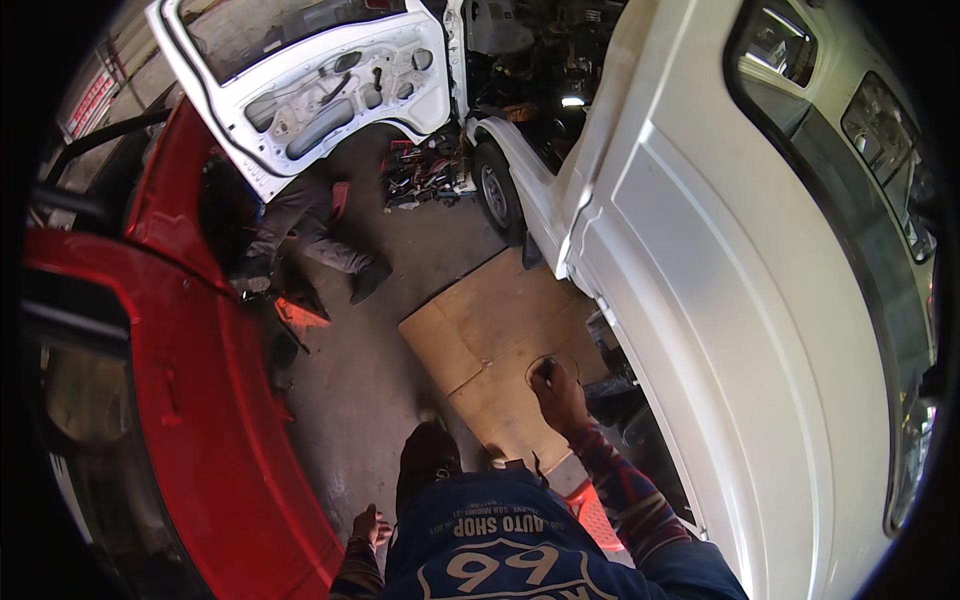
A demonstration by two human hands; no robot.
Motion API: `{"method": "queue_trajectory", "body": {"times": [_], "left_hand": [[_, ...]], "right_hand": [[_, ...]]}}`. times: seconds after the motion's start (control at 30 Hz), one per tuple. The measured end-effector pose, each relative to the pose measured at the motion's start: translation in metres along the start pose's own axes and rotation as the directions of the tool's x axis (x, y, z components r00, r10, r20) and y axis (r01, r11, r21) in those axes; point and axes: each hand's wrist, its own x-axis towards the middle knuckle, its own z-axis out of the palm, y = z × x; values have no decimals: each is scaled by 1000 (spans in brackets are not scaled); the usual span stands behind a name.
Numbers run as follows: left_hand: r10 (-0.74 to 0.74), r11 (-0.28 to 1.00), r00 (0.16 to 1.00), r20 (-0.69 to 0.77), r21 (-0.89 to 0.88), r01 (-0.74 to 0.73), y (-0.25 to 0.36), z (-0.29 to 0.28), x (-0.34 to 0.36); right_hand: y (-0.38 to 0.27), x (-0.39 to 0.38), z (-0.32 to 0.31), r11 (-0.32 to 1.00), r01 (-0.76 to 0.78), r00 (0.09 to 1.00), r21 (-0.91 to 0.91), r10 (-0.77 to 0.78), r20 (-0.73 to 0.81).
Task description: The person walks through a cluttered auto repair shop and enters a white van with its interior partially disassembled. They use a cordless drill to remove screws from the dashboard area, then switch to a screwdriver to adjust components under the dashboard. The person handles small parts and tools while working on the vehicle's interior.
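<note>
My right hand is raised over a large flattened cardboard sheet, its fingers closed on what looks like a thin wire loop; any smaller item in them is too small to make out. My left hand hangs low beside my dark blue apron, fingers loosely curled and apart, with nothing visible in them. A white van stands close along my right, its dark underside beside the cardboard. Below my right forearm a red plastic stool shows partly.
A red vehicle lines my left. Ahead hangs an open white door; below it another person's legs lie or crouch near an orange stand. A pile of tools sits by the van's front wheel.
</note>
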Motion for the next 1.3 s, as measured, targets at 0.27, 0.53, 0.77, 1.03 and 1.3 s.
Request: {"method": "queue_trajectory", "body": {"times": [0.27,0.53,0.77,1.03,1.3], "left_hand": [[196,865,979,56,460,-200,174,-41,154],[38,991,993,114,122,-52,586,-100,191],[532,824,844,68,189,-534,910,-6,226],[746,593,610,268,149,-791,1108,157,183],[837,340,392,382,199,-919,1332,284,204]], "right_hand": [[-7,254,102,990,-107,994,-90,104,-28],[8,356,101,924,-375,899,76,382,-213],[62,455,92,786,-579,734,218,618,-280],[86,700,121,798,-592,765,110,600,-236],[63,867,102,763,-176,550,622,600,-581]]}}
